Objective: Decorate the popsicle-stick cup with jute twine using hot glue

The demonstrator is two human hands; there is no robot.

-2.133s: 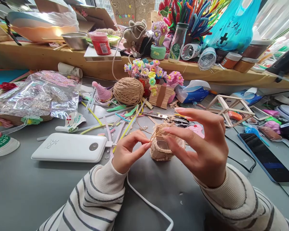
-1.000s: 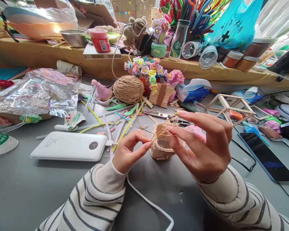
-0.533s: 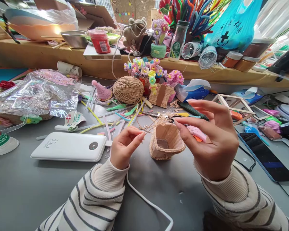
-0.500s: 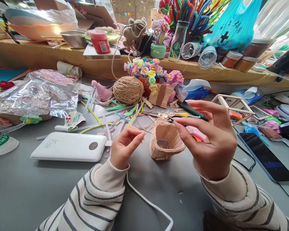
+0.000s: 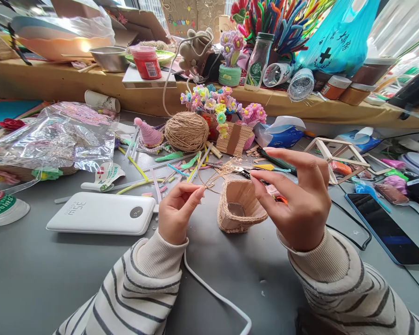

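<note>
My left hand (image 5: pixel 179 209) pinches thin brown twine (image 5: pixel 209 180) between thumb and fingertips; its loose strands spread up and to the right. My right hand (image 5: pixel 295 200) is raised, with thumb and index fingertip pressed together and the other fingers lifted. Whatever lies in that pinch is too fine to make out. Between the hands, a small wooden basket (image 5: pixel 225 215) with a braided twine rim and base stands on the grey table, tilted so its inside shows. Behind it lie metal-tipped pliers or scissors (image 5: pixel 242 172), partly hidden by my right fingers.
A white power bank (image 5: pixel 103 214) with a cable lies left. A twine ball (image 5: pixel 186 131), bundled craft sticks (image 5: pixel 234 138) and pipe-cleaner flowers (image 5: pixel 218 102) stand behind. At right are a phone (image 5: pixel 387 228) and a wooden frame (image 5: pixel 335 158). Colourful scraps litter the middle.
My left hand has shifted slightly left with the twine, whose strands now lie bunched behind the basket's rim. My right hand has moved a little left, keeping its pinch.
</note>
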